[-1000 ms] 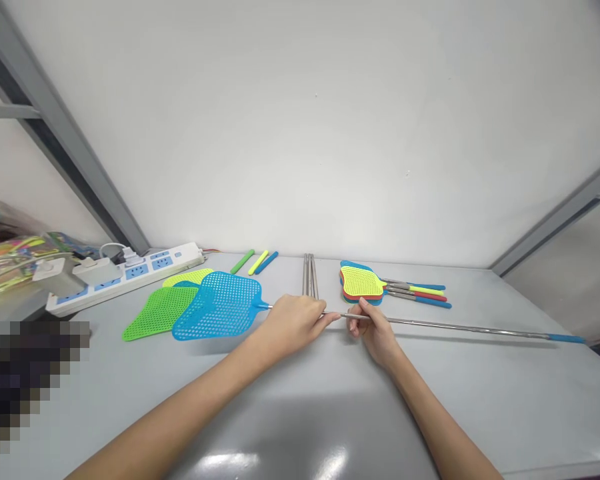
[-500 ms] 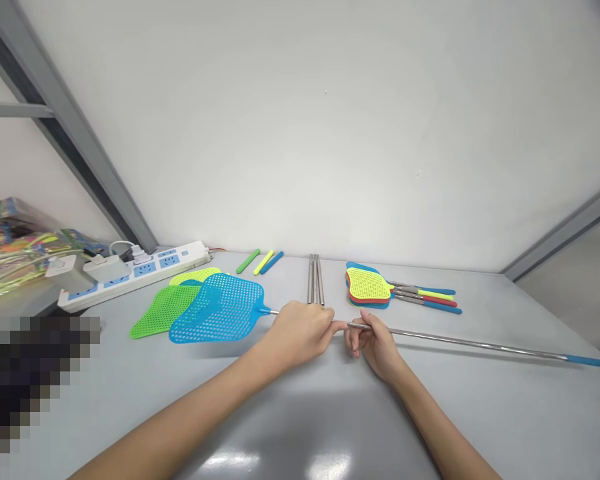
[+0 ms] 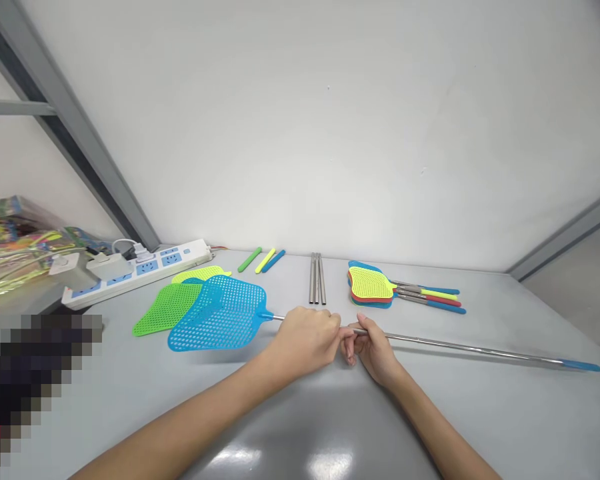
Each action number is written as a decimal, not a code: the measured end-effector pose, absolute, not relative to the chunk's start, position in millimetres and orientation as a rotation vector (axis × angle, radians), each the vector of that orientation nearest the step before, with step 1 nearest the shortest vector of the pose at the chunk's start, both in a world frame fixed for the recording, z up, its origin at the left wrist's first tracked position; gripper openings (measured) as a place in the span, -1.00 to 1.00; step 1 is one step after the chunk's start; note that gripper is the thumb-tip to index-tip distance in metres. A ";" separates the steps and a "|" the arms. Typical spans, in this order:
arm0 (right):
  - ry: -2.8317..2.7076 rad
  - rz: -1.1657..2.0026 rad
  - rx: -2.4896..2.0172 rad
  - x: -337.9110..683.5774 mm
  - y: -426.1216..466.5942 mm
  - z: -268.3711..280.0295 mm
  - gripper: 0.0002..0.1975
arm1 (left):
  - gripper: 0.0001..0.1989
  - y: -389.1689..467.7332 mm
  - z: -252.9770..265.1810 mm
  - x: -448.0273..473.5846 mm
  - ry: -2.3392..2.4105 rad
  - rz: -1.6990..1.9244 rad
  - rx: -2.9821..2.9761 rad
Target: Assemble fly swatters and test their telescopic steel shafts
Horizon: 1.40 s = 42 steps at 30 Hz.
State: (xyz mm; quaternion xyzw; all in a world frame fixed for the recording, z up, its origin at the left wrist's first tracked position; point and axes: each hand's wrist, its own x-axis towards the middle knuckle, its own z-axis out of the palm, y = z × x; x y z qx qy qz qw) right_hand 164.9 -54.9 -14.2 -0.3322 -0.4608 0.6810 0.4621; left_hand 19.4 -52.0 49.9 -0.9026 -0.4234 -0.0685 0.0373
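Observation:
A blue fly swatter [image 3: 223, 313] with a long, extended metal rod and a blue grip lies across the view in both my hands. My left hand [image 3: 307, 340] is wrapped round the rod near the swatter's head. Close beside it, my right hand [image 3: 373, 347] holds the rod between thumb and fingers. The rod runs on to the right, down to the blue grip [image 3: 580, 365]. Beneath and behind the blue head lie a green swatter head [image 3: 165, 307] and a yellow swatter head [image 3: 195, 273]. Some of the rod is hidden by my fingers.
Several metal tubes [image 3: 317, 280] lie at the back middle. Left of them are a green grip [image 3: 250, 259], a yellow grip [image 3: 265, 261] and a blue grip [image 3: 274, 261]. A stack of swatters [image 3: 373, 283] sits at right. A power strip [image 3: 135, 272] with chargers stands at left.
My hands have come closer together on the rod, the left shifting slightly right. The swatter's head has tilted and dropped a little. The whole view has shifted slightly.

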 end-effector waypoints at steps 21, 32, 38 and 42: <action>-1.231 1.694 -0.855 159.2 -58.4 -16.0 -0.41 | -0.53 -60.5 38.1 32.1 -1.394 -0.365 -2.892; -1.098 1.472 -1.026 173.3 -45.9 -16.4 -0.54 | -0.44 -45.0 33.8 19.1 -1.580 -0.380 -2.834; -0.974 1.430 -1.009 180.0 -43.5 -8.8 -0.58 | -0.39 -30.7 42.6 7.2 -1.660 -0.414 -2.648; -0.827 1.407 -0.903 186.0 -41.9 -2.2 -0.56 | -0.44 -26.6 53.2 4.1 -1.487 -0.438 -2.741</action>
